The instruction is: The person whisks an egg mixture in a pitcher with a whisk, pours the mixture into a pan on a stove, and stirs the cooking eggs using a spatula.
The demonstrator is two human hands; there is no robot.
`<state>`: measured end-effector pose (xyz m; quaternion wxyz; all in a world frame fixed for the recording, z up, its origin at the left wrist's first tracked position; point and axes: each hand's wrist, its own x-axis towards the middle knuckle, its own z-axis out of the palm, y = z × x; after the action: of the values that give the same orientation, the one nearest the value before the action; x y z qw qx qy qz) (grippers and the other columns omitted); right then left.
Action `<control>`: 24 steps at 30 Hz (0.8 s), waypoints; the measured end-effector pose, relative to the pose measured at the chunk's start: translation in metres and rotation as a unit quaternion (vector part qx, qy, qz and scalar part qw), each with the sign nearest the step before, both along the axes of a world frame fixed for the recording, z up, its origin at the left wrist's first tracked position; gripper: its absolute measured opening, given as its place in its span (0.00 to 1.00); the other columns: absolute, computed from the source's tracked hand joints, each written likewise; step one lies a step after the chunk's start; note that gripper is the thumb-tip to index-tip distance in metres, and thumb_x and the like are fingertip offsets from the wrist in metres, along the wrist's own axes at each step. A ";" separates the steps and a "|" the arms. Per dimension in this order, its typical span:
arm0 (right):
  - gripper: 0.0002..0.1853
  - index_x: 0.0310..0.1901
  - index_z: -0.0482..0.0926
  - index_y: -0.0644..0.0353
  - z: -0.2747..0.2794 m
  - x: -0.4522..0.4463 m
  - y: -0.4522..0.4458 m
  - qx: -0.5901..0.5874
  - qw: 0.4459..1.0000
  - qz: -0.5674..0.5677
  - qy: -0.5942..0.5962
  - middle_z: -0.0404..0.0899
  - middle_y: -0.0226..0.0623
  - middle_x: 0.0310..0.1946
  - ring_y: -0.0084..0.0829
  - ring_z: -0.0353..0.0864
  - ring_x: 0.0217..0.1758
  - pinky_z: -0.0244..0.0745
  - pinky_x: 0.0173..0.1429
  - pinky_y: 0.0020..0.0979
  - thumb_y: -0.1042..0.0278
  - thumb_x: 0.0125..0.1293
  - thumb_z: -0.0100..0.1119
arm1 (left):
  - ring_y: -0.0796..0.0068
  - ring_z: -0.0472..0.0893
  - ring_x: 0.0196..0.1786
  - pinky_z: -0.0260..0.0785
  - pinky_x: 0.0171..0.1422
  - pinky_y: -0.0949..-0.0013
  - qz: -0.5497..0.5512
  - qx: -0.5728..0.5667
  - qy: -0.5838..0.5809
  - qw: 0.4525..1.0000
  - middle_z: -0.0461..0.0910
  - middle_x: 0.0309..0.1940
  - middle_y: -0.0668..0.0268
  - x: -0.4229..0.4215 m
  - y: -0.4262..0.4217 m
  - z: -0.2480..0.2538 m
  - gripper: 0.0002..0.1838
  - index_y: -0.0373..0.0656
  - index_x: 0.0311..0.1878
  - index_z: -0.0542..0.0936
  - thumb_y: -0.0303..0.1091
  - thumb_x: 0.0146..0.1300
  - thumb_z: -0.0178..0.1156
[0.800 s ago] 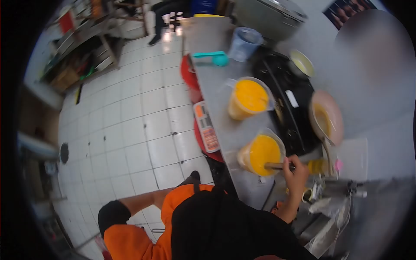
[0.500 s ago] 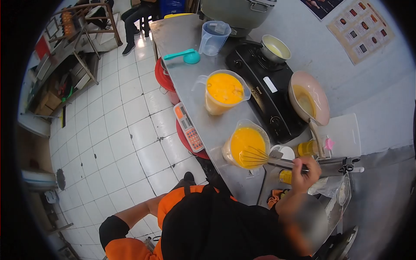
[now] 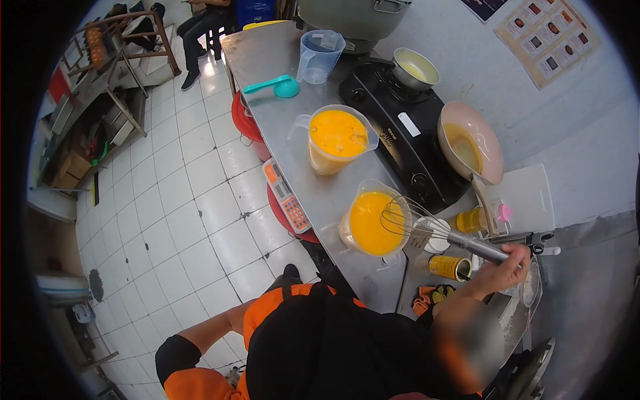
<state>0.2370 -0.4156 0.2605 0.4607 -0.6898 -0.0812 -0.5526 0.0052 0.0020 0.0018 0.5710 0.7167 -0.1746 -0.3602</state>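
My right hand is closed around the metal handle of a balloon whisk. The whisk slants down to the left, and its wire loops are over the right rim of a clear plastic jug. Yellow beaten egg fills much of this jug. Behind it stands a second clear jug, also holding yellow egg, with lumps and froth on top. My left arm bends in at my waist, and its hand is hidden behind my body.
A black gas stove carries a small pan and a pink pan. On the steel table are an empty blue-tinted jug, a turquoise ladle and a yellow can. A calculator-like device lies along the edge.
My right hand has moved right, drawing the whisk with it. The wire loops have shifted from the egg's middle to the jug's right rim and look raised out of the egg.
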 end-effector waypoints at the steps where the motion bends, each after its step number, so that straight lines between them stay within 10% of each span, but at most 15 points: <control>1: 0.18 0.22 0.70 0.64 -0.010 0.004 -0.005 0.037 0.999 -0.015 0.026 0.66 0.30 0.19 0.22 0.62 0.21 0.57 0.29 0.24 0.61 0.66 0.51 | 0.56 0.60 0.67 0.48 0.72 0.58 -0.001 0.001 0.000 1.000 0.63 0.63 0.55 0.000 0.000 0.000 0.47 0.44 0.64 0.63 0.49 0.41 0.73; 17: 0.12 0.35 0.68 0.52 -0.148 -0.053 -0.028 0.580 0.766 0.150 0.232 0.68 0.26 0.23 0.15 0.58 0.14 0.56 0.18 0.17 0.54 0.70 0.46 | 0.56 0.57 0.69 0.43 0.74 0.56 -0.014 0.028 0.001 1.000 0.62 0.65 0.56 -0.005 -0.003 0.004 0.48 0.46 0.66 0.62 0.49 0.41 0.73; 24: 0.12 0.35 0.67 0.53 -0.153 -0.053 -0.028 0.621 0.715 0.213 0.240 0.67 0.24 0.22 0.15 0.58 0.14 0.58 0.19 0.18 0.55 0.71 0.46 | 0.52 0.52 0.71 0.35 0.75 0.52 -0.157 0.255 -0.187 0.936 0.62 0.66 0.63 0.030 0.012 0.012 0.41 0.52 0.65 0.64 0.45 0.46 0.69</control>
<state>0.1836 -0.4435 0.1077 0.8947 -0.3230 0.2491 -0.1819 0.0350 0.0144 0.0142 0.2622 0.8560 -0.2906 -0.3376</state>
